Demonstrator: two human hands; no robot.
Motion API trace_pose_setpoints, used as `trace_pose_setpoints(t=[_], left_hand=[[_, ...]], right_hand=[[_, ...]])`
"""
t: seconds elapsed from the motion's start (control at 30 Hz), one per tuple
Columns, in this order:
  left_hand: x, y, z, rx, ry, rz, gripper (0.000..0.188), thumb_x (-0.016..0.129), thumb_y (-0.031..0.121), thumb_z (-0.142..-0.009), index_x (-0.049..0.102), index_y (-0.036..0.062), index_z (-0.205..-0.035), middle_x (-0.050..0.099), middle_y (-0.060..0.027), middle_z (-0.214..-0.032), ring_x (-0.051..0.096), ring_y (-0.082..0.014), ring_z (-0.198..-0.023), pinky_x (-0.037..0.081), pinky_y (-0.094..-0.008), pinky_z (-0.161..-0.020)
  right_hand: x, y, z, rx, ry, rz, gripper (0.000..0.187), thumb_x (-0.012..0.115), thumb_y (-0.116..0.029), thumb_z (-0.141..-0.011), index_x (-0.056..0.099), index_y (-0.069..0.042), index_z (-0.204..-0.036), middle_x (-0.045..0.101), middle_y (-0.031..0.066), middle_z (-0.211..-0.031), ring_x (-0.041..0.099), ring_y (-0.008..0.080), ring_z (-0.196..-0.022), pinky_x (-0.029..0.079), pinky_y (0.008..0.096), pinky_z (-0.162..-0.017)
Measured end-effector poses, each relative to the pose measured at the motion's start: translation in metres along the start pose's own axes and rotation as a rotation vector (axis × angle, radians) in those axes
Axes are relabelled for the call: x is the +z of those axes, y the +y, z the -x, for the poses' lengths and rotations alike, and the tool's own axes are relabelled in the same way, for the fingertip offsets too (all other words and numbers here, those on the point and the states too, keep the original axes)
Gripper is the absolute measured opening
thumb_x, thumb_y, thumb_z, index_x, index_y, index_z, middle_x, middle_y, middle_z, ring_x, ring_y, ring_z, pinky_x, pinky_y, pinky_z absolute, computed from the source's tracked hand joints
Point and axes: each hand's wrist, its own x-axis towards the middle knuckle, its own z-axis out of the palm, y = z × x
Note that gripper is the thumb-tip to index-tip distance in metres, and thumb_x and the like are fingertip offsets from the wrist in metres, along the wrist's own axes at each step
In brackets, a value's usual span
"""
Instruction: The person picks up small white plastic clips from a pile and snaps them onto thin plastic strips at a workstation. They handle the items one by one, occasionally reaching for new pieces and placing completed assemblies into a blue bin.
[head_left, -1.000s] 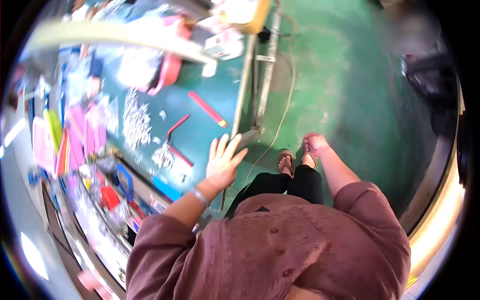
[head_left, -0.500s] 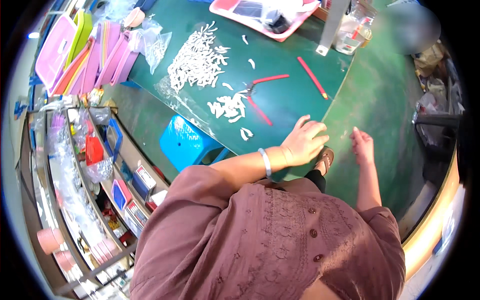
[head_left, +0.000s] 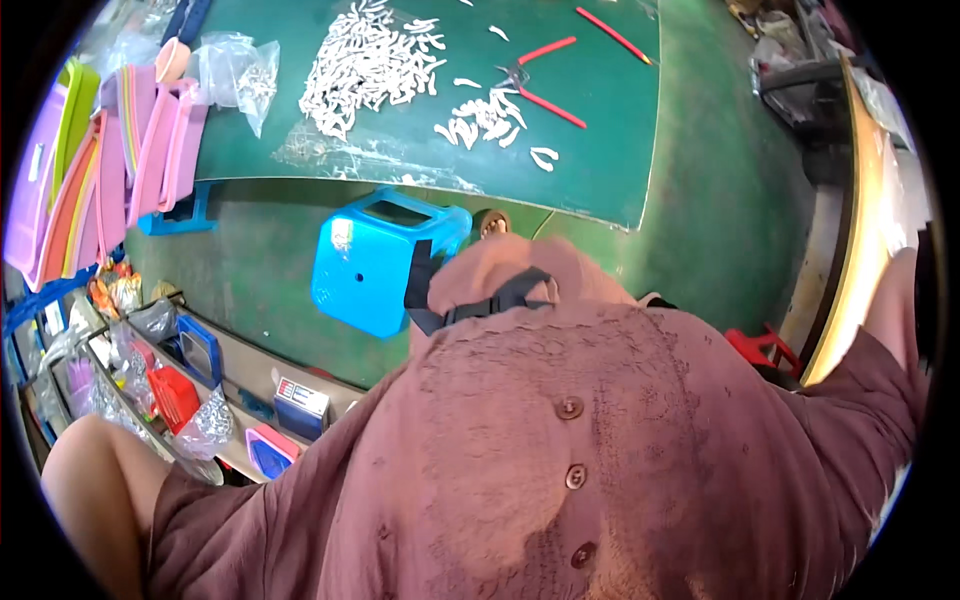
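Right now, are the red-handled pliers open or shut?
Open: the pliers lie on the green table with their two red handles spread wide apart in a V.

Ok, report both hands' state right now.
Left hand: out of view, only the left arm shows; can't tell.
Right hand: out of view, only the right arm shows; can't tell.

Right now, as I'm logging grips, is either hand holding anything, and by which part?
It cannot be told: both hands are out of view. The red-handled pliers lie on the green table with no hand on them.
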Motion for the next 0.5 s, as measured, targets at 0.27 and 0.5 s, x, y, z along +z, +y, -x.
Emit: trace_pose_setpoints(t=[0.27, 0.5], left_hand=[[-0.005, 0.032, 0.049, -0.058, -0.063, -0.043, 0.01, 0.058, 0.005, -0.067, 0.057, 0.0076, -0.077, 0.054, -0.0065, -0.09, 0.051, -0.0196, -0.086, 0.041, -0.0297, -0.071], [0.064, -0.004, 0.046, -0.042, 0.025, 0.068, 0.01, 0.059, 0.006, -0.067, 0.057, 0.0083, -0.077, 0.055, -0.0044, -0.09, 0.051, -0.0175, -0.087, 0.041, -0.0282, -0.072]], right_hand=[[0.088, -0.01, 0.036, -0.016, -0.055, -0.007, 0.021, 0.052, -0.009, -0.079, 0.052, 0.002, -0.096, 0.048, 0.0007, -0.073, 0.041, 0.0083, -0.056, 0.034, 0.0198, -0.052], [0.082, -0.002, 0.045, 0.053, 0.051, 0.193, 0.02, 0.051, -0.009, -0.078, 0.051, 0.001, -0.096, 0.048, 0.0017, -0.075, 0.041, 0.0088, -0.056, 0.035, 0.0201, -0.053]])
